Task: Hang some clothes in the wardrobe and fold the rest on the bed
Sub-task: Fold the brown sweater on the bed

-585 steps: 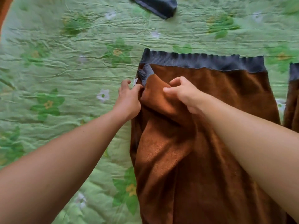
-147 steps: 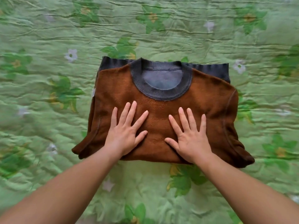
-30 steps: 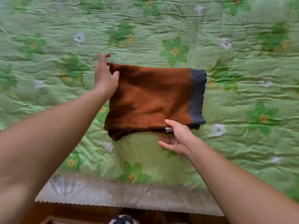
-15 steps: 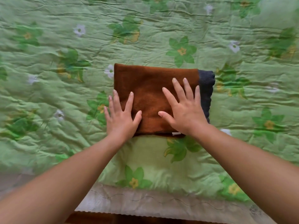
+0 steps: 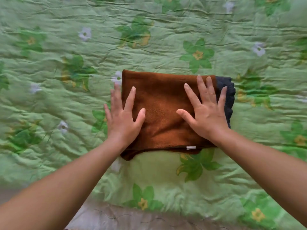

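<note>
A brown sweater point(image 5: 162, 103) with a dark grey ribbed hem lies folded into a compact rectangle on the green floral bedspread point(image 5: 166, 39). Its grey hem shows at the right end and a small white tag pokes out at the near edge. My left hand point(image 5: 123, 117) lies flat with spread fingers on the sweater's left edge, partly over the bedspread. My right hand point(image 5: 206, 112) presses flat on the right part, fingertips reaching the grey hem. Neither hand grips anything.
The bedspread covers the whole view and is crumpled all over. Its pale near border point(image 5: 132, 218) runs along the bottom, marking the bed's near edge.
A second ago my left hand held the sweater's far left corner and my right hand its near edge. Both then came down flat on top and have spread slightly apart.
</note>
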